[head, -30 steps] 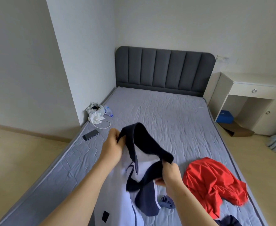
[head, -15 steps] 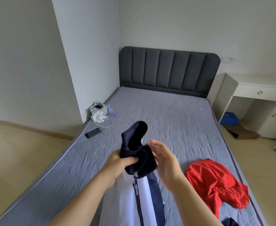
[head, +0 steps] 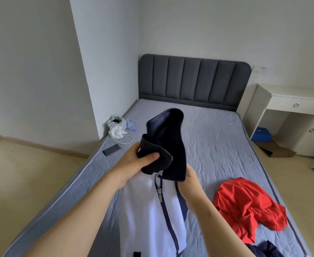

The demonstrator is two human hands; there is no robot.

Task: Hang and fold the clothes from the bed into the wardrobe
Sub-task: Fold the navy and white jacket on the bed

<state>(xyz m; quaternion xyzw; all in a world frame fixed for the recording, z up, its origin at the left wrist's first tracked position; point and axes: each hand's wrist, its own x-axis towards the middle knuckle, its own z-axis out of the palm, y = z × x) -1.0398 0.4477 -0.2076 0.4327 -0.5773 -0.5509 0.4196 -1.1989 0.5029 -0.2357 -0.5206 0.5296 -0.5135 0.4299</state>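
Head view: left hand (head: 134, 162) clutches the jacket (head: 143, 210) by its collar (head: 167, 141); right hand (head: 192, 176), fingers hidden behind it, may lose the hanging weight.

The bed (head: 217, 145) has a grey quilted top, with its headboard (head: 193, 80) at 12 o'clock. At 10 o'clock, by the edge, lie a white bag (head: 116, 125), a bottle (head: 130, 125) just beside it and a white cable (head: 126, 140). A phone (head: 111, 150) lies at 9 o'clock. A crumpled red garment (head: 245, 204) lies at 4 o'clock and a dark garment (head: 263, 250) at 5 o'clock.
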